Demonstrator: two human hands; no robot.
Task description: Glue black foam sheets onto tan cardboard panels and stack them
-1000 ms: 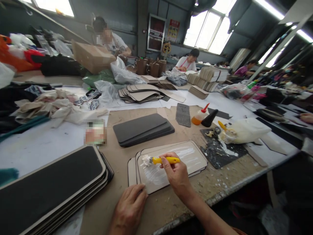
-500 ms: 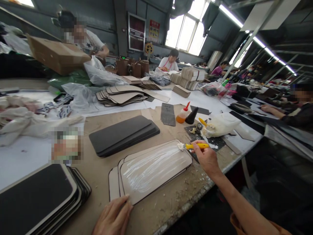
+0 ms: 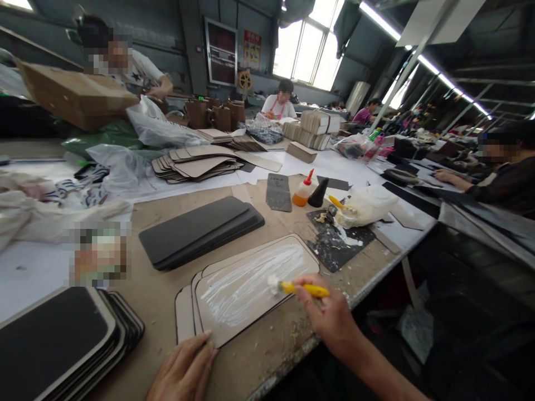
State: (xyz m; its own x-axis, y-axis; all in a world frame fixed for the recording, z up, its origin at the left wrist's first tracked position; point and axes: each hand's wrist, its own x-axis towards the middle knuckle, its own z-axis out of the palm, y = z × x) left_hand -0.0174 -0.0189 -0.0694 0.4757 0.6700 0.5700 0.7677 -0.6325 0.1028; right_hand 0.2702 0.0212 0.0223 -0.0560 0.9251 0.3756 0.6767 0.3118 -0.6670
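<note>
My right hand [image 3: 321,306] is closed around the yellow handle of a glue brush [image 3: 307,289]. White glue coats its bristles, which are over the near right part of a beige panel [image 3: 259,278] with dark edges. Streaks of wet white glue cover much of that panel, the top one of a small, slightly fanned stack. At the stack's near left corner my left hand [image 3: 184,365] rests with its fingers stretched out, the tips touching the panel's edge. Behind the stack lie dark grey panels [image 3: 200,228].
A glue-smeared dark sheet [image 3: 334,250] lies right of the stack, beside a whitish glue container [image 3: 368,206]. A red-tipped bottle [image 3: 301,192] and a black cone [image 3: 318,194] stand behind. More black panels [image 3: 54,334] are piled at left. Other people work farther back.
My right hand has drawn the brush from the panel's far right end toward its near edge. My left hand stays on the corner. The whole view has shifted slightly.
</note>
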